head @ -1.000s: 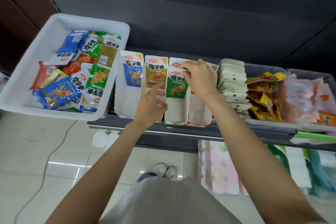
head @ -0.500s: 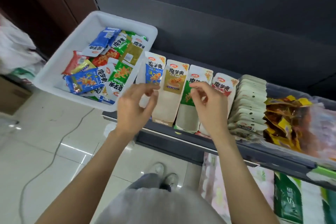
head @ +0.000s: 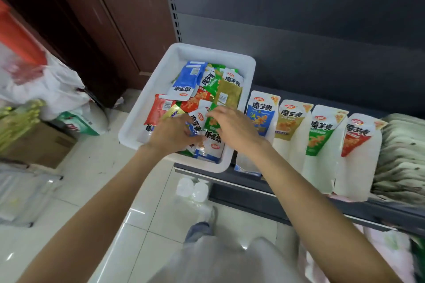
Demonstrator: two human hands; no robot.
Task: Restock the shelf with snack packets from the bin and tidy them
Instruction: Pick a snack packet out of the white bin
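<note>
Nearest me, both hands are down in the white bin (head: pixel 147 119), sorting for the next pick. The left hand (head: pixel 171 133) lies over the heap with fingers bent; whether it grips anything I cannot tell, since its fingertips are buried. The right hand (head: pixel 232 125) pinches the edge of a green packet (head: pixel 210 122). The loose snack packets (head: pixel 195 89) sit jumbled, colours mixed, so they need sorting by flavour. Beyond, on the shelf (head: pixel 264 187), four display boxes (head: pixel 322 135) lean back in a row, faces out for shoppers. Their contents are hidden; the far right is blurred.
</note>
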